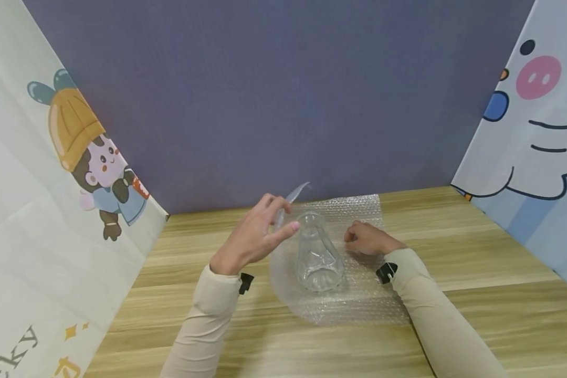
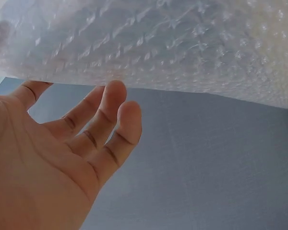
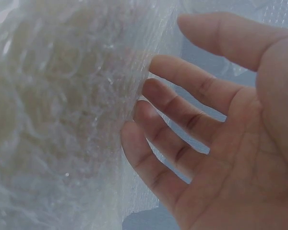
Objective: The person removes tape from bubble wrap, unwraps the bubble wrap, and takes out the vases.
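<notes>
A clear glass conical flask (image 1: 318, 257) is on a sheet of bubble wrap (image 1: 359, 302); in the head view its wide base is nearest me and its narrow neck toward the back. My left hand (image 1: 260, 233) is beside the neck, thumb and fingers spread apart. The raised left edge of the wrap runs along its fingers, and in the left wrist view the fingertips (image 2: 129, 115) are at the wrap's edge (image 2: 158, 62). To the flask's right, my right hand (image 1: 368, 239) is low over the wrap. Its loosely extended fingers (image 3: 173, 100) touch the sheet in the right wrist view, thumb apart.
The wrap lies on a wood-grain table (image 1: 179, 294). A purple-grey wall (image 1: 283, 105) rises behind it. Cartoon-printed white panels stand on the left (image 1: 19, 173) and right (image 1: 557, 152). Each wrist carries a black strap mount.
</notes>
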Motion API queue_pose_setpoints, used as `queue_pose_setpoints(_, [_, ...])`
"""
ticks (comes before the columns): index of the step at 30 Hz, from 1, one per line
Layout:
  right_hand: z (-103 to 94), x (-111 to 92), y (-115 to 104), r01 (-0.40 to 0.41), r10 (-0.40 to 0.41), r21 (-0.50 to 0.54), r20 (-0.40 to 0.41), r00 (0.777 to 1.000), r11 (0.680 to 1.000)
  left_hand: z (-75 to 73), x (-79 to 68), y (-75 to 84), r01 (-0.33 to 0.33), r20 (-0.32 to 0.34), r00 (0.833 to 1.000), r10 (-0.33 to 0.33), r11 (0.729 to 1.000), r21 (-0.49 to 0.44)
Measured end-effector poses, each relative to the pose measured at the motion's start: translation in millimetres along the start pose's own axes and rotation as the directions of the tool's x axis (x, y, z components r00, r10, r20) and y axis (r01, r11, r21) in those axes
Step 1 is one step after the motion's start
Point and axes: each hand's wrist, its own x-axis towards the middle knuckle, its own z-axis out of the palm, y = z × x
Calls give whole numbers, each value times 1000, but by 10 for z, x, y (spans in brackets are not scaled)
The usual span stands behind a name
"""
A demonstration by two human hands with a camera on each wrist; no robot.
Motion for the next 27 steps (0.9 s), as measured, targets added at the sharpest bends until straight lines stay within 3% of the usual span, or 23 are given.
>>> queue_pose_setpoints(15, [-5, -19, -23, -9, 9, -3, -2, 1000, 1000, -67, -31, -53, 12, 31, 999, -11, 999, -51])
queue_pose_setpoints(27, [-12, -24, -21, -10, 10, -5, 0, 1000, 1000, -143, -15, -101, -6, 14, 1000, 6, 1000, -14])
